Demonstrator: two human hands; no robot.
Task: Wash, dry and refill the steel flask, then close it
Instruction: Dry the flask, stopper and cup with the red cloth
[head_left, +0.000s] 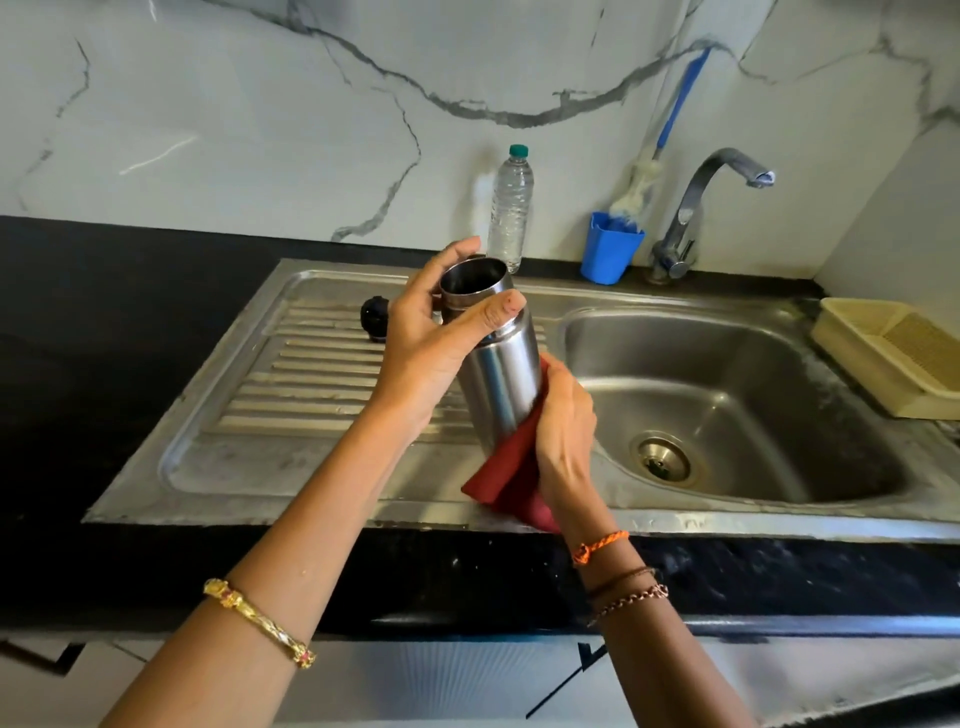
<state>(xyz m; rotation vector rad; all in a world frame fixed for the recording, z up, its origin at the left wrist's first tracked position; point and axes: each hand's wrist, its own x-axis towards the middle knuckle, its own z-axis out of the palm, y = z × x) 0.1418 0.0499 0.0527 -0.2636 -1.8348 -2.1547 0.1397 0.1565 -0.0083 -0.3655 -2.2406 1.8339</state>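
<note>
Left hand (431, 338) fingers pinch the steel flask (498, 364) neck; right hand (563, 415) fingers press the red cloth (511, 467) round its base; judged drying: rotate the flask, cloth held firm.

No text, label, brand, number or sign can be read anywhere in the frame. The plastic bottle (511, 208) at upper centre shows no label, and the steel flask (498, 374) at centre has plain metal with no marking that can be made out.
</note>
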